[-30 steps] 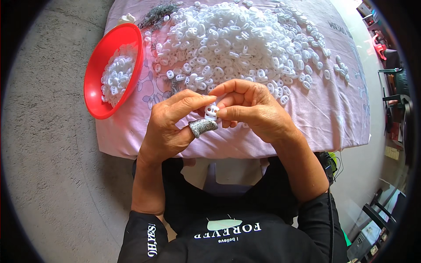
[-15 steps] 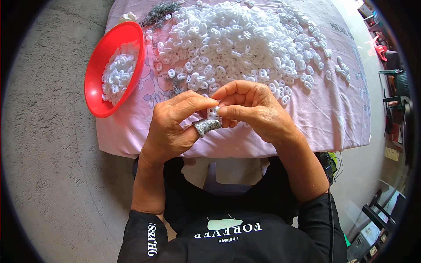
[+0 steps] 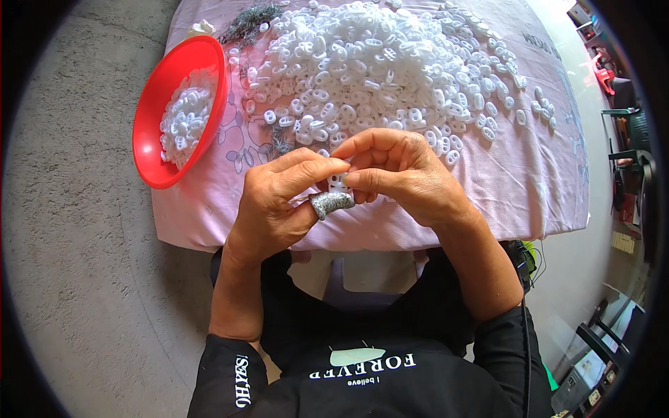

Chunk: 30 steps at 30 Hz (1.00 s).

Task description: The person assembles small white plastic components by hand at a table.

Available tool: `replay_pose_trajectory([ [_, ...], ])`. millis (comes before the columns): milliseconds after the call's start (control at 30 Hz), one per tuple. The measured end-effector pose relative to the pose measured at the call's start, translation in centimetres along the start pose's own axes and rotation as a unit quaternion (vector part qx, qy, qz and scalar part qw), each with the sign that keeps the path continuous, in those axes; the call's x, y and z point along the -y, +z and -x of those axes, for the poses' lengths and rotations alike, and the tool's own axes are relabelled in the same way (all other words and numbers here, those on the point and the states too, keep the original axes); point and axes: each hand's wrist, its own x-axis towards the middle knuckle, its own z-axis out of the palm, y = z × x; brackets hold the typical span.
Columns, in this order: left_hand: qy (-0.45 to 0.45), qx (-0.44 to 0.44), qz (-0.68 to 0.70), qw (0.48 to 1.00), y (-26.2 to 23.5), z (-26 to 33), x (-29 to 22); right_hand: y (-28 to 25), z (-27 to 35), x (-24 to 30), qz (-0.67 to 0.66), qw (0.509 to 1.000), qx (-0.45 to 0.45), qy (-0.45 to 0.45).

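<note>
A small white plastic piece with holes (image 3: pixel 338 182) sits between my two hands, above the table's near edge. My left hand (image 3: pixel 279 195) is closed on it; the thumb wears a grey speckled finger cover (image 3: pixel 330 204) just below the piece. My right hand (image 3: pixel 404 174) pinches the same piece from the other side with thumb and forefinger. Fingers hide part of it. Beyond the hands spreads a big heap of white plastic pieces (image 3: pixel 369 76), mostly oval with two holes.
A red bowl (image 3: pixel 148 143) with white pieces in it stands at the table's left edge. Grey wiry tufts (image 3: pixel 252 24) lie at the far left of the pink cloth (image 3: pixel 516 202). Chairs (image 3: pixel 631 132) and other items stand on the right.
Both hands stay in nearly the same place, still holding the white piece. The right fingers have shifted slightly on it. The whole view has moved a little.
</note>
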Motion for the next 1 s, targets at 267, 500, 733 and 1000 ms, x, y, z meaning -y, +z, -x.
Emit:
replay_pose_trajectory([
  [267,0.013,-0.02,-0.002,1.0,0.34,0.31,0.04,0.18,0.16,0.2,0.002,1.0,-0.01,0.002],
  [500,0.028,-0.035,-0.041,0.998,0.39,0.46,-0.29,0.36,0.28,0.28,0.017,1.0,-0.018,-0.002],
  [733,0.046,-0.051,-0.062,0.996,0.63,0.41,-0.42,0.44,0.3,0.23,0.023,0.999,-0.03,-0.012],
  [1000,0.071,-0.061,-0.067,0.993,0.54,0.35,-0.4,0.6,0.48,0.04,0.011,1.0,-0.02,-0.021],
])
